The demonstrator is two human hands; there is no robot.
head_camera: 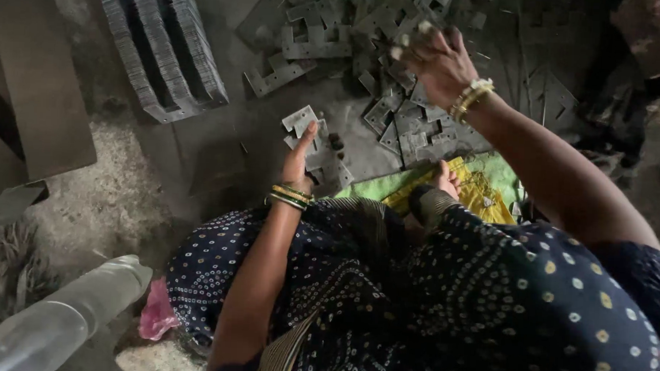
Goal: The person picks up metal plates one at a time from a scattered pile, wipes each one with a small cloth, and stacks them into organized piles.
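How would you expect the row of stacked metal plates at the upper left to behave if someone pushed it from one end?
The stacked metal plates stand on edge, packed face to face, so a push would probably fan or topple them rather than slide them whole. They look like thin, stiff sheet metal, likely heavy together. The bare edges may be sharp. Neither the left hand nor the right hand touches them.
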